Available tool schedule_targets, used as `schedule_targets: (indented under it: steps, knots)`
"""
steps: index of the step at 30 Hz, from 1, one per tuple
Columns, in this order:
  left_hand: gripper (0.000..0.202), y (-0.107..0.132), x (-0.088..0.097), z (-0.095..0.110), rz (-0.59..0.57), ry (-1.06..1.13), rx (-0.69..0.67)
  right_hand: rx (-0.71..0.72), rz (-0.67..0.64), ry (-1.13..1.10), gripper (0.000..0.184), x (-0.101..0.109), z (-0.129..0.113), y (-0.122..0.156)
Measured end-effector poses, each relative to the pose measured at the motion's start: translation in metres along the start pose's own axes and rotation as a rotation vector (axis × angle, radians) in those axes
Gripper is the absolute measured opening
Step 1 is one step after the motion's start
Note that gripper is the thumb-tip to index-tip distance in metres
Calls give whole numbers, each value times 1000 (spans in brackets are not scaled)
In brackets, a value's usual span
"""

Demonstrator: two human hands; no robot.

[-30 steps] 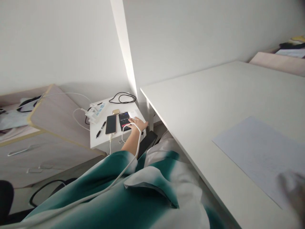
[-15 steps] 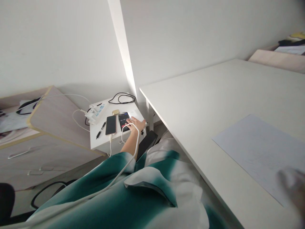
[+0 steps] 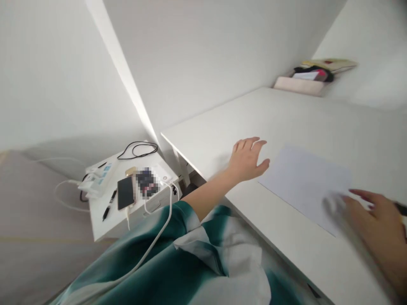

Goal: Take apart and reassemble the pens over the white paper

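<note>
Paper sheet (image 3: 299,178): flat, straight-edged | left hand (image 3: 245,163): fingers splayed, curved, empty | right hand (image 3: 383,222): fingers parted, hold unclear

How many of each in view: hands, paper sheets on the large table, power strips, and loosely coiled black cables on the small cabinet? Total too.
Hands: 2, left hand and right hand
Paper sheet: 1 visible
Power strip: 1
Coiled black cable: 1
Total: 5
</note>
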State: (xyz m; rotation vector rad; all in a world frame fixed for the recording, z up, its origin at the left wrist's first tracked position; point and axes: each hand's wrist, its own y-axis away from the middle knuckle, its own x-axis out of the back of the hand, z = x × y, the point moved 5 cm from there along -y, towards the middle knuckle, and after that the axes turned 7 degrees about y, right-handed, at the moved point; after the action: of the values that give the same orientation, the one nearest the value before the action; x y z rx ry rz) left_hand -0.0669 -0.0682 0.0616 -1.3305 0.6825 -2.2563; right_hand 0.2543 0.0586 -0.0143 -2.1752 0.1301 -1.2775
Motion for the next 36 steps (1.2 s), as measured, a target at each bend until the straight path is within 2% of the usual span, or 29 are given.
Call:
schedule_targets:
  steps: [1, 3, 6, 9, 11, 13, 17, 19, 20, 22, 25, 31, 36]
  knots:
    - [54, -14, -17, 9, -85, 29, -39, 16, -27, 7, 25, 2, -9, -2]
    - [59, -41, -51, 23, -243, 75, -90, 50, 6, 56, 24, 14, -27, -2]
    - [56, -73, -92, 31, -412, 116, -135, 51, 18, 141, 29, 26, -48, -1]
    - [46, -92, -117, 27, -378, 167, -205, 59, -28, 253, 32, 29, -52, -3]
    - [43, -97, -126, 16, -302, 201, -201, 20, -42, 336, 36, 35, -44, -5]
    - [42, -97, -134, 2, -277, 217, -156, -76, -51, 413, 38, 47, -27, -7]
    - [42, -97, -144, -14, -286, 235, -61, -522, -52, 473, 50, 78, 26, -3]
    - [43, -97, -146, -14, -290, 239, -50, -723, -125, 469, 64, 82, 48, 0]
    - [43, -98, -147, -13, -294, 237, -53, -777, -188, 462, 72, 80, 56, 1]
    - [43, -98, -147, -11, -299, 229, -66, -833, -312, 444, 84, 72, 63, -2]
    - [43, -97, -145, -10, -304, 213, -75, -858, -416, 447, 91, 58, 61, -10]
    - [45, -95, -141, -12, -302, 190, -52, -863, -405, 519, 76, 51, 47, -22]
    - [45, -92, -137, -11, -306, 178, -49, -854, -444, 504, 80, 57, 53, -23]
